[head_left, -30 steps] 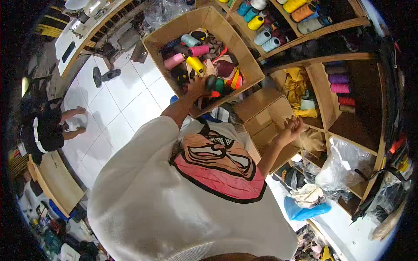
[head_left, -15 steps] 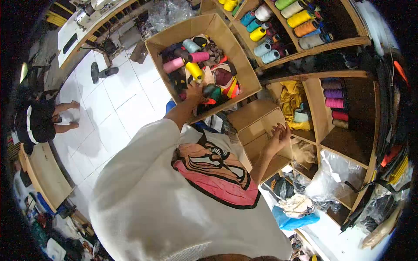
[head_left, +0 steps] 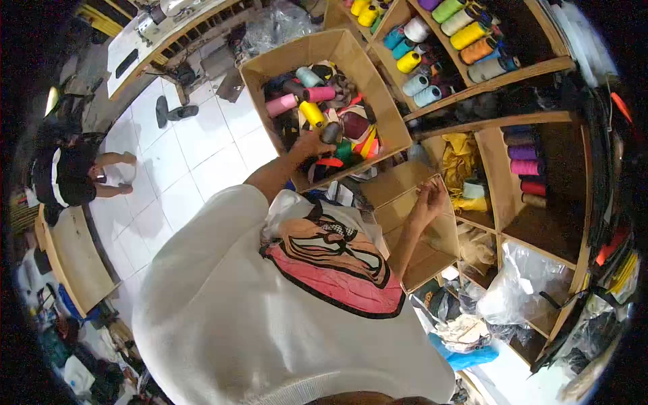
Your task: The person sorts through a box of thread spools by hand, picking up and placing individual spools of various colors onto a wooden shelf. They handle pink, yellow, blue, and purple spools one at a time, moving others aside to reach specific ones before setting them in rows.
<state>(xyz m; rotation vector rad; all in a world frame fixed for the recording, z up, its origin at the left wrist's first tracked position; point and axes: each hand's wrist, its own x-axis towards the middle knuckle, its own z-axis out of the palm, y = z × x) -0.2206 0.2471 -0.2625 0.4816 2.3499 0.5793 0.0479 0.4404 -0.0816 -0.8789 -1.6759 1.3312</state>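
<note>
My left hand (head_left: 310, 145) reaches into a large cardboard box (head_left: 388, 111), with its fingers closed round a dark grey thread spool (head_left: 331, 133). Around it in the box lie a yellow spool (head_left: 311, 114), pink spools (head_left: 281, 104), a light blue spool (head_left: 309, 76), a green spool (head_left: 343, 150) and bunched coloured fabric. My right hand (head_left: 430, 197) is at the upper rim of a smaller cardboard box (head_left: 398, 181), its fingers curled together at the edge; the fingertips are partly hidden.
Wooden shelves (head_left: 493, 81) on the right hold rows of thread spools, yellow cloth (head_left: 459, 158) and clear plastic bags (head_left: 520, 283). At the left, another person (head_left: 71, 172) is on the tiled floor (head_left: 196, 145), near dark sandals (head_left: 177, 113). A sewing machine table (head_left: 135, 57) stands at upper left.
My left hand has closed on the dark grey spool among the others. My right hand's fingers, spread before, have drawn together at the smaller box's rim. The whole view has shifted slightly.
</note>
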